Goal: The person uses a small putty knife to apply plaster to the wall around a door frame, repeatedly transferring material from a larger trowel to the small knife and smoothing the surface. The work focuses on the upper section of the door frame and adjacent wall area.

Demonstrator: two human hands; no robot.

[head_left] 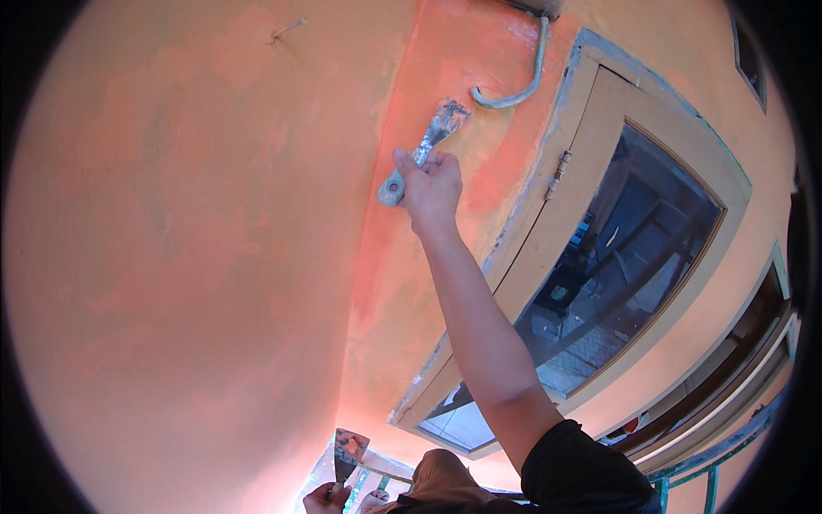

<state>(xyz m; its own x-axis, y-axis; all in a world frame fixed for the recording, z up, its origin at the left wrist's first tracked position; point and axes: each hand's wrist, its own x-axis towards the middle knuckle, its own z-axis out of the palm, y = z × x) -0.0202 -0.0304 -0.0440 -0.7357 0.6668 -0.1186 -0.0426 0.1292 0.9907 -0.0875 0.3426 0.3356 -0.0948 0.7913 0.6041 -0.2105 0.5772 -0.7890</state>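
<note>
My right hand (432, 188) is raised against the orange wall (188, 214), closed on a putty knife (443, 120) with a paint-smeared blade and a grey handle with a hole. The blade points up toward a curved pale pipe (516, 98), beside the wall's inner corner. At the lower edge my left hand (322, 501) grips a second putty knife (349, 448), its wide blade upright and spotted with orange material.
A framed glass window (625, 248) with a hinge stands at the right, with more openings (745, 351) beyond it. A green railing (711, 484) runs along the lower right and bottom. A short protrusion (287, 30) sticks out of the upper wall.
</note>
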